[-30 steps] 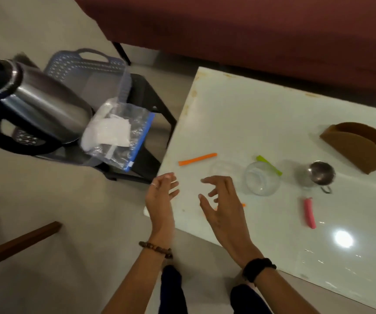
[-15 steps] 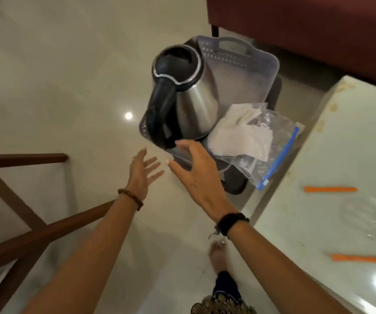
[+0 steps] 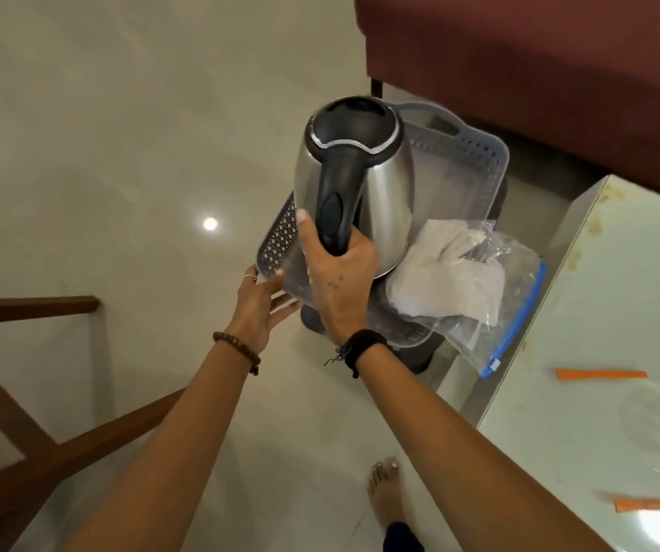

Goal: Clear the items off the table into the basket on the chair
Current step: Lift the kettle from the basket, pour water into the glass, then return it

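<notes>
I am logging colours only. Kettle is showing a brushed silver body with a black handle and black lid. Basket is reading grey-lavender, its walls punched with a regular grid of small holes. Bag is appearing clear with a blue zip strip, white cloth inside. Table is looking pale glossy white-green with brownish stains along its edge. Two strips on it are showing orange. Sofa is reading dark maroon. Floor is looking cream and glossy. I am noting a brown bead bracelet and a black wristband.
</notes>
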Tool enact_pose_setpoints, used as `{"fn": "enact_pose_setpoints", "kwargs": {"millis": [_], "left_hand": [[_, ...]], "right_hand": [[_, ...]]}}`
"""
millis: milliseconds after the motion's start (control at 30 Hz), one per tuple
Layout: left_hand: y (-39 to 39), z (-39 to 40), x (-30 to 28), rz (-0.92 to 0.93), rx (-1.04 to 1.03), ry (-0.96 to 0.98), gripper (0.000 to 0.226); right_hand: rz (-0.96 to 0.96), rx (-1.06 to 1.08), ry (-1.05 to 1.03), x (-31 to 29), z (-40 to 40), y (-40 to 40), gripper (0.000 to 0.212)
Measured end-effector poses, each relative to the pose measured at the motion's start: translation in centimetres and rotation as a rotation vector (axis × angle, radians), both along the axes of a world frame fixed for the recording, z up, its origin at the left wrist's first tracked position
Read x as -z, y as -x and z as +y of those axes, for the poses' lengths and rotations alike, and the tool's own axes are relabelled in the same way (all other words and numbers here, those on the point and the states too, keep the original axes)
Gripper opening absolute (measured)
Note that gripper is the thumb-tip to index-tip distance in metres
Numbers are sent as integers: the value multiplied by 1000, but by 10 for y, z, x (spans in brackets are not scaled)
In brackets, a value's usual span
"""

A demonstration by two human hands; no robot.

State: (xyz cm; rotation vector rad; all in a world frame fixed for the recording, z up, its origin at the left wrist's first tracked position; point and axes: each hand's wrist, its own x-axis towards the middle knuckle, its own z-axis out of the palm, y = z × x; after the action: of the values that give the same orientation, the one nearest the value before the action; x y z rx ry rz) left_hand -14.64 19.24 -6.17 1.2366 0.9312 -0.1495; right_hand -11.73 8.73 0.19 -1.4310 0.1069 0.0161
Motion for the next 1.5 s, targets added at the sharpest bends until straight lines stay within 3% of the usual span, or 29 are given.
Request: {"fn": "enact_pose_setpoints", "kwargs": {"millis": [200, 333, 400, 500, 733, 900, 1033, 1233, 1500], "left_hand": [[0, -13, -4, 21, -79, -102, 44], [11, -36, -16, 59, -195, -560, 51], [26, -64, -29, -41, -130, -766, 44], [48, -122, -48, -238, 101, -873, 31], [89, -278, -58, -335, 437, -724, 24], [119, -395, -36, -299, 750, -577, 24], [128, -463, -16, -290, 860, -474, 32], [104, -513, 12, -248, 971, -449, 93], [81, -533, 26, -284, 1010, -425, 96]], "right_hand": [[-59, -46, -73, -22, -47, 12, 27], [-79, -123, -132, -47, -102, 36, 28], [-83, -151, -135, -59, -137, 52, 30], [-74, -165, -149, -73, -200, 77, 37], [45, -138, -86, -114, -383, 147, 44], [173, -135, 205, -136, -500, 195, 47], [319, -106, 402, -129, -564, 224, 43], [480, -87, 544, -101, -614, 246, 48], [500, -175, 577, -79, -619, 228, 49]]}}
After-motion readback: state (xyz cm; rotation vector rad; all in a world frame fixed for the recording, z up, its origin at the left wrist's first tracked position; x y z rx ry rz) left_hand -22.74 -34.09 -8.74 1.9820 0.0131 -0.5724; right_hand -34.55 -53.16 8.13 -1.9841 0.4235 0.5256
